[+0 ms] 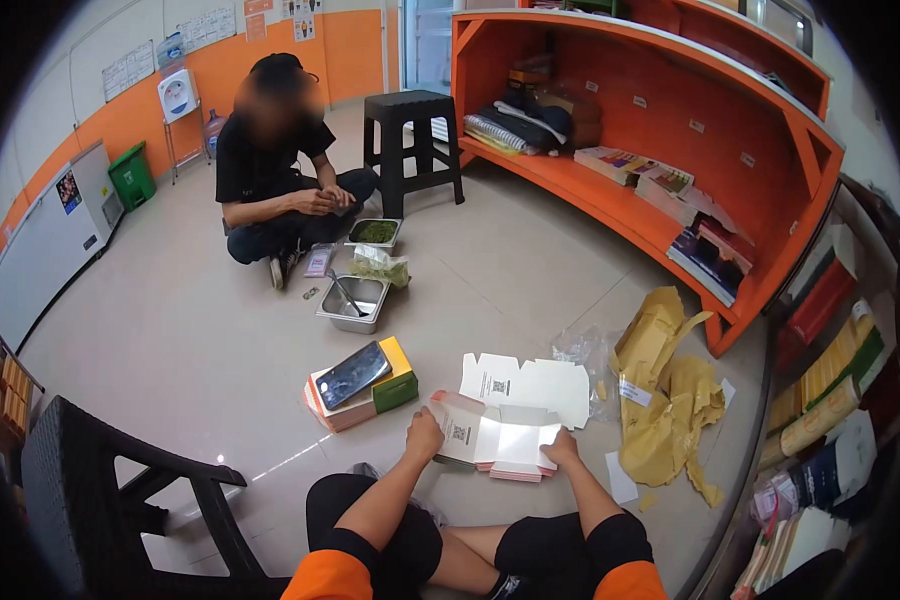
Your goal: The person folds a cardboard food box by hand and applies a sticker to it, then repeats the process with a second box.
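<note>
An unfolded white cardboard box [486,442], with a printed code on one flap, is held low over the floor before my crossed legs. My left hand [425,436] is closed on its left edge, and my right hand [561,449] grips its right edge. Beneath it, a small stack of flat boxes with pinkish edges [516,474] shows. Another flat white box [545,388] lies just beyond. To the left, a dark smartphone [354,373] rests on a group of made-up yellow, green and orange boxes [398,388].
Torn brown wrapping paper [660,385] and clear plastic [588,352] lie at right. Ahead are a metal pan with a utensil [353,323], a bag of greens [378,266] and a seated person [270,170]. Black stools [415,110] and an orange shelf [610,195] stand around.
</note>
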Action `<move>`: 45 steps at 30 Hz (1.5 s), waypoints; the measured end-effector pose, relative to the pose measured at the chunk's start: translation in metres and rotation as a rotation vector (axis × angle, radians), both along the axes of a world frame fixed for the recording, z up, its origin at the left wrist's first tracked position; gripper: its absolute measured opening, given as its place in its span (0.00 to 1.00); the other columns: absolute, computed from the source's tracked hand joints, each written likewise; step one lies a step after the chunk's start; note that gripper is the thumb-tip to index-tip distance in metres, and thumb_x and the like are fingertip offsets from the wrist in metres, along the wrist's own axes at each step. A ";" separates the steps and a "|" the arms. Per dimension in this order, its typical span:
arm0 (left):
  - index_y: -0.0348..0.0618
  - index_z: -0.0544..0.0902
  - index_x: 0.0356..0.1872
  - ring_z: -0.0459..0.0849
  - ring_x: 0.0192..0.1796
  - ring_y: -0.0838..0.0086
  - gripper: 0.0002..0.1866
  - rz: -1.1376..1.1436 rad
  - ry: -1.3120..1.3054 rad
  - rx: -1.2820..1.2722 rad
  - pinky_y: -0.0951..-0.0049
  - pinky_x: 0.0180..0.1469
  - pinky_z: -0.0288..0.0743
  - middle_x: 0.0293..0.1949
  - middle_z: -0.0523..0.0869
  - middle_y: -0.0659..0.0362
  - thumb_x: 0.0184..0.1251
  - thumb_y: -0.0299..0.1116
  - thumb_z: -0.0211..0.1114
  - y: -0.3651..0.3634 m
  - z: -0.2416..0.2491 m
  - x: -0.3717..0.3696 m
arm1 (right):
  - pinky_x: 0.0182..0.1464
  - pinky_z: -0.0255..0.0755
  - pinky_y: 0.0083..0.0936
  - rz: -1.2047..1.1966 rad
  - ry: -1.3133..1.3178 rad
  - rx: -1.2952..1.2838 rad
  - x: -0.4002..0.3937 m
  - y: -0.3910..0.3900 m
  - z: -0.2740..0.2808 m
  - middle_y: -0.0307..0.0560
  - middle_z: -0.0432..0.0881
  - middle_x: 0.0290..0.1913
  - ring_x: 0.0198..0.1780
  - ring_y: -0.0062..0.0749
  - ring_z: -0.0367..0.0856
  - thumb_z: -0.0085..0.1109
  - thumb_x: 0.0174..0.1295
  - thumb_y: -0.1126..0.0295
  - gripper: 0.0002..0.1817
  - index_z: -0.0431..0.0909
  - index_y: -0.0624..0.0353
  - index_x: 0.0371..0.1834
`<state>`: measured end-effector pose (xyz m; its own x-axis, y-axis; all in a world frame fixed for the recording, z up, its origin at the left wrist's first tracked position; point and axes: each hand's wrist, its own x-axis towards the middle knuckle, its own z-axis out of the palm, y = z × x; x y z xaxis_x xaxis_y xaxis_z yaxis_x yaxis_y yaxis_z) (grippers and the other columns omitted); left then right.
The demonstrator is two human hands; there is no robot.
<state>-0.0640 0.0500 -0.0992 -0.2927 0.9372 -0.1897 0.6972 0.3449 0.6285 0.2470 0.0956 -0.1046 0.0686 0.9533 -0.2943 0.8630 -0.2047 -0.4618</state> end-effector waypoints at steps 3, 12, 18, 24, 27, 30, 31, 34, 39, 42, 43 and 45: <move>0.19 0.41 0.68 0.78 0.55 0.40 0.52 0.025 -0.052 -0.150 0.56 0.59 0.73 0.54 0.73 0.26 0.53 0.34 0.68 -0.008 -0.004 0.004 | 0.57 0.74 0.35 0.027 0.031 -0.044 0.006 0.009 -0.032 0.59 0.80 0.54 0.56 0.48 0.79 0.71 0.46 0.65 0.32 0.72 0.63 0.56; 0.18 0.35 0.68 0.75 0.59 0.39 0.60 -0.023 -0.090 -0.339 0.59 0.61 0.73 0.60 0.66 0.22 0.52 0.43 0.71 -0.006 0.000 0.000 | 0.59 0.72 0.37 0.013 -0.044 0.023 -0.008 -0.008 0.000 0.63 0.78 0.55 0.58 0.54 0.76 0.73 0.47 0.63 0.39 0.66 0.69 0.61; 0.28 0.49 0.69 0.73 0.62 0.40 0.53 -0.046 -0.013 -0.320 0.52 0.62 0.70 0.63 0.65 0.28 0.51 0.49 0.71 -0.002 -0.007 -0.010 | 0.57 0.72 0.38 -0.007 0.140 0.132 -0.005 -0.008 0.023 0.65 0.79 0.50 0.54 0.54 0.79 0.67 0.55 0.67 0.33 0.66 0.68 0.62; 0.34 0.69 0.61 0.72 0.61 0.45 0.38 -0.124 0.157 0.286 0.53 0.65 0.64 0.58 0.73 0.39 0.57 0.51 0.69 -0.025 0.078 0.015 | 0.17 0.75 0.30 -0.101 0.814 0.210 -0.021 -0.020 0.098 0.53 0.82 0.37 0.28 0.36 0.83 0.54 0.67 0.69 0.20 0.68 0.64 0.61; 0.39 0.73 0.60 0.75 0.60 0.52 0.35 -0.599 -0.362 0.596 0.58 0.64 0.66 0.58 0.77 0.45 0.55 0.48 0.72 -0.049 0.154 0.045 | 0.14 0.77 0.30 -0.047 0.997 0.127 -0.027 -0.024 0.133 0.54 0.83 0.38 0.29 0.35 0.84 0.54 0.67 0.68 0.22 0.66 0.60 0.63; 0.45 0.82 0.51 0.84 0.49 0.59 0.17 -0.738 -0.128 0.657 0.65 0.48 0.77 0.46 0.86 0.52 0.60 0.36 0.69 -0.063 0.153 0.068 | 0.13 0.73 0.26 -0.136 1.203 0.171 -0.048 -0.053 0.167 0.52 0.82 0.37 0.27 0.30 0.82 0.52 0.70 0.66 0.23 0.61 0.59 0.66; 0.44 0.83 0.48 0.85 0.45 0.60 0.15 -0.661 -0.159 0.678 0.66 0.45 0.77 0.43 0.86 0.52 0.62 0.35 0.68 -0.065 0.150 0.070 | 0.15 0.74 0.26 -0.135 1.181 0.206 -0.052 -0.063 0.178 0.50 0.80 0.41 0.30 0.30 0.82 0.52 0.70 0.64 0.26 0.57 0.56 0.68; 0.40 0.86 0.40 0.87 0.34 0.67 0.09 -0.388 -0.348 0.685 0.71 0.37 0.79 0.34 0.87 0.51 0.66 0.34 0.65 -0.064 0.142 0.069 | 0.16 0.76 0.27 0.001 1.144 0.436 -0.057 -0.080 0.182 0.51 0.77 0.46 0.32 0.34 0.83 0.54 0.70 0.62 0.27 0.57 0.57 0.67; 0.45 0.77 0.57 0.84 0.37 0.80 0.17 -0.227 -1.013 0.469 0.80 0.31 0.79 0.42 0.86 0.57 0.71 0.40 0.60 -0.060 0.142 0.061 | 0.38 0.80 0.29 0.312 0.796 0.745 -0.087 -0.101 0.175 0.51 0.77 0.47 0.41 0.37 0.83 0.66 0.60 0.62 0.24 0.71 0.60 0.55; 0.45 0.73 0.52 0.82 0.33 0.81 0.15 -0.215 -1.480 0.249 0.83 0.28 0.78 0.37 0.83 0.60 0.73 0.43 0.58 -0.075 0.169 0.061 | 0.45 0.79 0.31 0.370 0.495 0.827 -0.101 -0.118 0.177 0.52 0.79 0.46 0.45 0.44 0.82 0.71 0.52 0.60 0.25 0.74 0.61 0.50; 0.45 0.72 0.48 0.82 0.32 0.81 0.14 -0.190 -1.382 0.298 0.83 0.27 0.78 0.36 0.83 0.59 0.73 0.43 0.58 -0.073 0.165 0.060 | 0.45 0.79 0.31 0.423 0.374 0.875 -0.103 -0.120 0.174 0.52 0.79 0.48 0.46 0.43 0.82 0.71 0.52 0.60 0.25 0.74 0.62 0.49; 0.45 0.71 0.42 0.82 0.29 0.81 0.12 -0.143 -1.186 0.394 0.82 0.26 0.77 0.33 0.82 0.58 0.73 0.43 0.58 -0.067 0.153 0.058 | 0.45 0.79 0.32 0.485 0.260 0.987 -0.107 -0.127 0.176 0.53 0.79 0.51 0.46 0.42 0.83 0.70 0.51 0.60 0.25 0.74 0.62 0.47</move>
